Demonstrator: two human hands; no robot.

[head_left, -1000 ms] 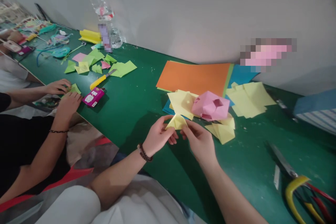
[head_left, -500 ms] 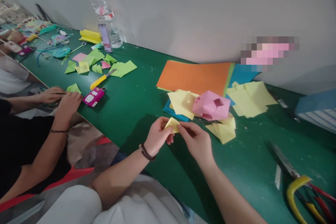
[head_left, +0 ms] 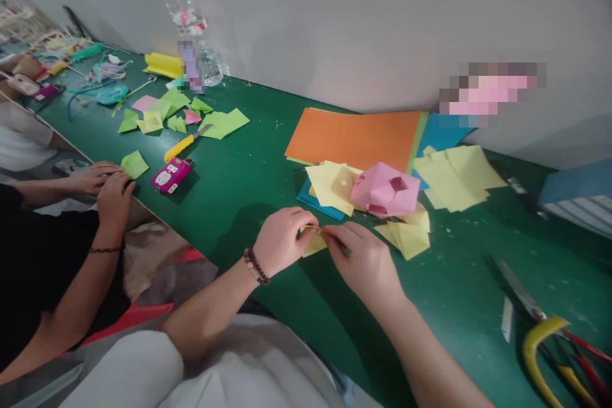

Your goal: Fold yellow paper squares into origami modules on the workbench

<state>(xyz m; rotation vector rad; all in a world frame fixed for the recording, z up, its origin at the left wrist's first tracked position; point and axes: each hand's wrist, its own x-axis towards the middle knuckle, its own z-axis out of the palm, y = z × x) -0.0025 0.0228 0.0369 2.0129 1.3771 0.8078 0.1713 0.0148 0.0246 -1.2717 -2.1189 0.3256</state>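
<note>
Between my two hands is a small folded piece of yellow paper (head_left: 314, 243), now seen nearly edge-on along its top. My left hand (head_left: 284, 239), with a beaded bracelet at the wrist, pinches its left side between thumb and fingers. On the right side my right hand (head_left: 362, 261) pinches the same paper, thumb and index finger close together. Just beyond my hands sits a pink folded paper shape (head_left: 386, 190) with openings in its faces. Yellow paper sheets (head_left: 332, 186) lie beside it, and a folded yellow piece (head_left: 408, 239) is to its right.
Orange paper (head_left: 356, 140) and blue paper lie against the wall. Scissors (head_left: 538, 315) with yellow handles rest at right. Leftward are a purple box (head_left: 171, 175), a yellow utility knife (head_left: 179, 148), green paper pieces and a clear bottle (head_left: 189, 19). A co-worker's hands (head_left: 112, 188) touch green paper.
The yellow paper in my hands has tipped from showing its face to nearly edge-on. My left hand has turned over it and shifted left. The co-worker's hands have drawn back from the green paper.
</note>
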